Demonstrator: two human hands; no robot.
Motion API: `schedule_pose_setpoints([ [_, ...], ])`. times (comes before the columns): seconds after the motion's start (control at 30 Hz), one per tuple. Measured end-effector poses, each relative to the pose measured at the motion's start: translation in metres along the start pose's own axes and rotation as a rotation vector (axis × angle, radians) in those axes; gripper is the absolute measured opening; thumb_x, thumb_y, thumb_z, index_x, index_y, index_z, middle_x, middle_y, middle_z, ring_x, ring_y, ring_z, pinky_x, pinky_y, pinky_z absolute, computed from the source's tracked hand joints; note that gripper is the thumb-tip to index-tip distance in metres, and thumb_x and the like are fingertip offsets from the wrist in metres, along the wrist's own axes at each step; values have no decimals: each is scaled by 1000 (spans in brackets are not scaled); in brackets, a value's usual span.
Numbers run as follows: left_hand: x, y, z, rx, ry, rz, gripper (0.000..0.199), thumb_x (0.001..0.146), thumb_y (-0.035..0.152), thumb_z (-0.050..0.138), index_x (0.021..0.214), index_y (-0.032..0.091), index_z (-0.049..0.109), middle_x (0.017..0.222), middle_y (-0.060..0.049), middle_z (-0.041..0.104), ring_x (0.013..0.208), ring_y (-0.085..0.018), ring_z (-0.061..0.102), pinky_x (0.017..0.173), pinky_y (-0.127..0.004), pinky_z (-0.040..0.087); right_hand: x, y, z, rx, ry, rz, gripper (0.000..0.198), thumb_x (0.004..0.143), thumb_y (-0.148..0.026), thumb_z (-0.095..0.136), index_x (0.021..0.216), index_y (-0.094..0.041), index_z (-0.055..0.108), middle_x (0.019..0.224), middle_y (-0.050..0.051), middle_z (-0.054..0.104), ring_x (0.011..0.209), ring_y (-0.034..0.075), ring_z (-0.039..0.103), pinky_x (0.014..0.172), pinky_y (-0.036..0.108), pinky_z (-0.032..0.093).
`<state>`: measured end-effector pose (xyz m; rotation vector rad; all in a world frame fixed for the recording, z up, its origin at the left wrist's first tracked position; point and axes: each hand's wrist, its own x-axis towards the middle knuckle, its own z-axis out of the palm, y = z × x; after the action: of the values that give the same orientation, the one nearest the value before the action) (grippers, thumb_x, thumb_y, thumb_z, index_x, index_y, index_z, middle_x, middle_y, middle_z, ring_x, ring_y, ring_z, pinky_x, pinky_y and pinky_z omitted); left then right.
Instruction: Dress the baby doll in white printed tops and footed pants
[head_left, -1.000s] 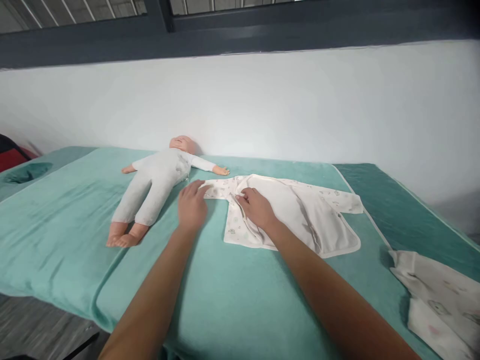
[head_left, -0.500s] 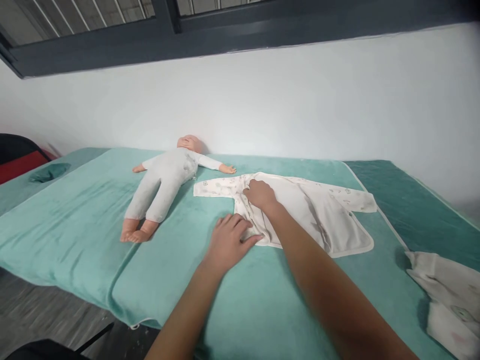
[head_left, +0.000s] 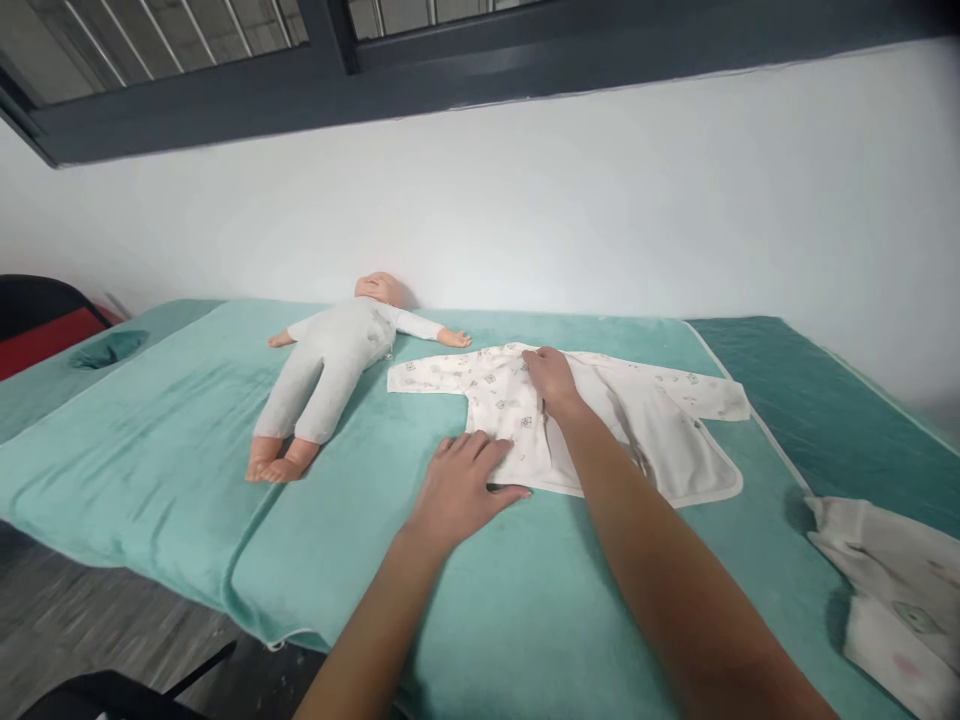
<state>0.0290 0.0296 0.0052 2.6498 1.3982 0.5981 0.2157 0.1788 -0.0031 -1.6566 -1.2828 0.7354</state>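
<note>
A white baby shirt (head_left: 495, 400) with small printed figures lies spread on the green bed cover, sleeves stretched out to both sides. My right hand (head_left: 553, 380) is closed on the edge of its left front panel, near the neckline. That panel lies with its print facing up, while the right panel (head_left: 694, 465) is turned outward, showing its plain side. My left hand (head_left: 461, 485) rests with fingers spread at the shirt's lower left corner, fingertips on the cloth. The tips of my right fingers are partly hidden.
A baby doll (head_left: 330, 350) in a white suit lies on its back to the left. Another white printed cloth (head_left: 892, 590) is bunched at the right front. The green cover (head_left: 172, 480) meets a white wall (head_left: 600, 220) behind. A black and red chair (head_left: 45, 320) stands far left.
My right hand has moved to the right, bringing the shirt's left front panel over, so its printed face now shows. My left hand has stayed nearly in place.
</note>
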Motion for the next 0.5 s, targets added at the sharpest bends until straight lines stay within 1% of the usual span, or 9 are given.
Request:
schedule_pose_setpoints([
  [0.1, -1, 2, 0, 38, -1, -3, 47, 88, 56, 57, 123, 25, 56, 106, -4, 65, 96, -23, 61, 81, -39, 42, 3, 3, -5, -85, 10, 34, 15, 81, -31, 50, 69, -23, 43, 70, 0, 53, 63, 17, 48, 59, 29, 36],
  [0.2, -1, 3, 2, 80, 19, 23, 40, 92, 49, 53, 122, 24, 56, 105, -5, 66, 94, -22, 61, 78, -38, 42, 5, 4, -8, -150, -6, 27, 18, 81, -29, 52, 67, -23, 42, 69, 0, 53, 64, 18, 48, 61, 29, 35],
  [0.3, -1, 2, 2, 75, 44, 58, 32, 96, 44, 48, 117, 23, 58, 102, -5, 67, 93, -22, 62, 75, -37, 42, 6, 5, -8, -188, -24, 20, 20, 82, -29, 51, 65, -24, 41, 66, 0, 52, 63, 18, 47, 61, 30, 35],
  [0.4, -1, 1, 2, 51, 69, 65, 26, 99, 37, 43, 110, 22, 61, 96, -4, 67, 90, -19, 61, 73, -35, 42, 6, 5, -7, -194, -34, 24, 18, 81, -29, 52, 66, -24, 44, 68, 1, 54, 64, 18, 48, 63, 30, 36],
  [0.5, -2, 1, 2, 102, 99, 64, 24, 99, 32, 41, 103, 22, 63, 89, -3, 67, 85, -19, 60, 70, -36, 39, 7, 6, -6, -167, -42, 40, 12, 79, -28, 53, 70, -22, 49, 73, 2, 58, 68, 19, 51, 64, 29, 37],
])
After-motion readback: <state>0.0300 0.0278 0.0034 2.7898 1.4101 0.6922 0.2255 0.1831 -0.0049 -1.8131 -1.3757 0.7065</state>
